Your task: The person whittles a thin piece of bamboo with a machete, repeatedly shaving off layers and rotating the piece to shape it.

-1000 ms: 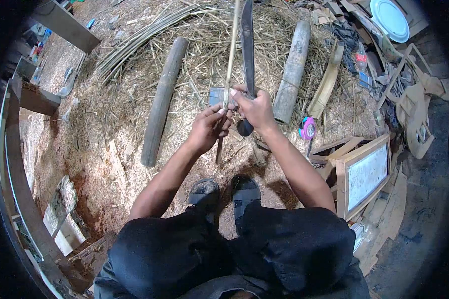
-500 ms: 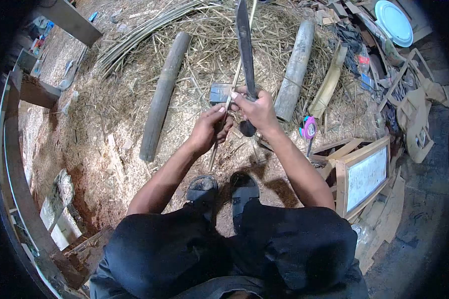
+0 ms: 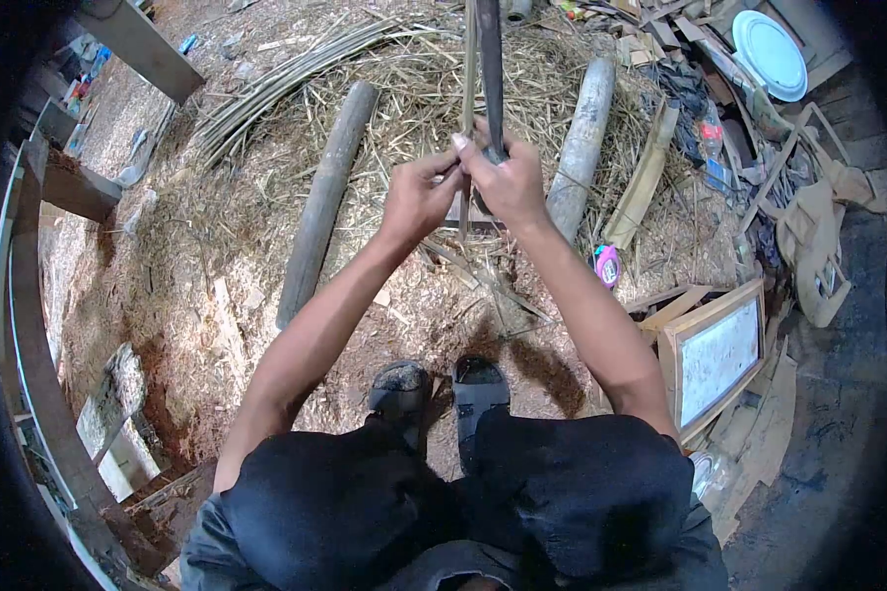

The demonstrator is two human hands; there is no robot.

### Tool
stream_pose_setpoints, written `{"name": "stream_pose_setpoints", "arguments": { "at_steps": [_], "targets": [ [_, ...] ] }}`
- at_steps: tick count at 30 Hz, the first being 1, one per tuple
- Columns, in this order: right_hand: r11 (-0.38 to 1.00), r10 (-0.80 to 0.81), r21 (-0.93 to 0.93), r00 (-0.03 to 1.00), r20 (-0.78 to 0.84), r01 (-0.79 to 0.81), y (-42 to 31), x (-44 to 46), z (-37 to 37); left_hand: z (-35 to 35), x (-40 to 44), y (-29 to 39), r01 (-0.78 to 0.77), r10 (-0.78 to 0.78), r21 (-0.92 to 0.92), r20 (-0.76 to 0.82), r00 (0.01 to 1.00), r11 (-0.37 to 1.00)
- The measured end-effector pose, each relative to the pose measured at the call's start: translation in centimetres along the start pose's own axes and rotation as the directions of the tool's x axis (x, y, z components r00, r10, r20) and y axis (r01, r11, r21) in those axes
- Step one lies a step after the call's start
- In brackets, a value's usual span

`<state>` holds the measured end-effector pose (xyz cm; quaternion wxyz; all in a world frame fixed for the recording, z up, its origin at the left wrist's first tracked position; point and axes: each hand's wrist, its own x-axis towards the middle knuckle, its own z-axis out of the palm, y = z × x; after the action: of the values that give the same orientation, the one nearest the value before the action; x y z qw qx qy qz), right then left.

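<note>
Where the two hands meet in front of the knees, the left hand (image 3: 422,200) has its grip pinched at the fingertips on the lower part of a thin strip (image 3: 470,84), while the right hand (image 3: 510,185) is wrapped around the handle of a long knife (image 3: 491,74), its thumb laid along the strip just above the left fingers. The strip's long axis runs almost straight away from the person, its short lower end poking out below the hands towards the feet and its upper length leaving the top of the view. Along its right side stands the dark blade, nearly parallel and very close; whether steel and strip touch cannot be told. Both hands are thus at the strip, the left nearer its lower end, the right on the blade's side. Beyond the hands, a thick pole (image 3: 330,202) lies slantwise to the left and a greyer pole (image 3: 583,138) to the right, with a split length (image 3: 644,182) beside the latter. A pink tape measure (image 3: 607,266) rests near the right forearm, and farther off to the left a bundle of slender canes (image 3: 296,84) curves across the straw.
</note>
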<state>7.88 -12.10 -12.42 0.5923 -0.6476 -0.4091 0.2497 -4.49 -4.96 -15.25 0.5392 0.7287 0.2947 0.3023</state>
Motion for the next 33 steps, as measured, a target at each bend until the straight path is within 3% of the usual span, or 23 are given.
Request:
{"name": "stream_pose_setpoints", "arguments": {
  "at_steps": [1,2,3,4,6,7,9,12,15,18,19,20,22,24,26,31,32,33],
  "targets": [
    [0.998,-0.054,-0.018,0.998,-0.011,0.054,0.3,0.6,0.1,0.5,0.7,-1.0,-0.099,0.099,0.002,-0.072,0.993,0.995],
    [0.994,-0.108,-0.037,0.994,-0.02,0.107,0.6,1.0,0.2,0.6,1.0,-1.4,-0.1,0.1,0.0,-0.073,0.992,0.995],
    [0.984,-0.168,-0.069,0.984,-0.053,0.164,1.0,1.2,0.4,0.7,1.3,-2.0,-0.155,0.163,0.089,-0.096,0.982,0.984],
    [0.983,-0.173,-0.07,0.984,-0.053,0.169,1.6,1.4,0.6,0.8,1.7,-2.5,-0.207,0.229,0.177,-0.113,0.967,0.962],
    [0.973,-0.183,-0.157,0.98,-0.076,0.17,2.7,1.7,1.1,0.9,2.0,-3.3,-0.217,0.237,0.148,-0.13,0.963,0.965],
    [0.993,-0.098,-0.072,0.992,-0.074,0.093,2.9,1.5,1.4,0.8,2.0,-3.6,-0.219,0.247,0.212,-0.116,0.962,0.952],
    [0.995,-0.088,-0.067,0.99,-0.111,0.08,4.1,2.0,2.3,0.9,2.4,-4.2,-0.228,0.272,0.29,-0.118,0.955,0.929],
    [0.995,-0.073,-0.084,0.984,-0.163,0.06,5.2,1.9,2.5,1.1,2.6,-5.0,-0.261,0.3,0.208,-0.186,0.936,0.943],
    [1.0,-0.012,0.021,0.99,-0.14,0.015,5.7,2.1,2.8,1.1,2.8,-6.0,-0.235,0.264,0.18,-0.163,0.95,0.955],
    [0.988,-0.156,-0.016,0.967,-0.203,0.156,6.0,2.0,2.8,0.5,3.4,-6.3,-0.178,0.189,0.127,-0.08,0.979,0.976],
    [0.99,-0.13,0.033,0.975,-0.178,0.138,5.5,1.8,2.7,-0.4,3.6,-5.0,-0.033,0.033,-0.032,0.015,0.999,0.999],
    [0.99,-0.105,0.08,0.983,-0.151,0.118,5.2,1.7,2.5,-1.1,4.4,-4.4,-0.069,0.073,-0.12,0.032,0.997,0.99],
    [0.989,-0.147,-0.012,0.979,-0.14,0.147,5.6,1.9,2.2,-2.8,6.3,-1.0,-0.102,0.104,-0.132,0.015,0.994,0.986],
    [0.999,-0.013,0.029,0.998,-0.069,0.015,5.9,1.6,2.2,-3.9,8.2,2.6,-0.208,0.228,-0.262,0.051,0.972,0.942],
    [0.994,-0.095,0.05,0.988,-0.123,0.102,6.0,1.6,2.7,-4.4,9.5,5.7,-0.232,0.246,-0.226,0.036,0.968,0.946],
    [0.991,0.08,0.104,0.997,-0.013,-0.078,5.0,1.5,2.0,-4.7,12.2,12.1,-0.472,0.456,-0.212,-0.125,0.881,0.856],
    [0.984,0.122,0.13,0.993,0.007,-0.122,5.1,1.4,2.1,-4.3,12.9,12.6,-0.579,0.543,-0.164,-0.215,0.811,0.799],
    [0.976,0.105,0.192,0.994,0.013,-0.106,4.9,1.3,2.1,-4.6,12.8,13.4,-0.561,0.533,-0.138,-0.196,0.823,0.816]
  ]
}}
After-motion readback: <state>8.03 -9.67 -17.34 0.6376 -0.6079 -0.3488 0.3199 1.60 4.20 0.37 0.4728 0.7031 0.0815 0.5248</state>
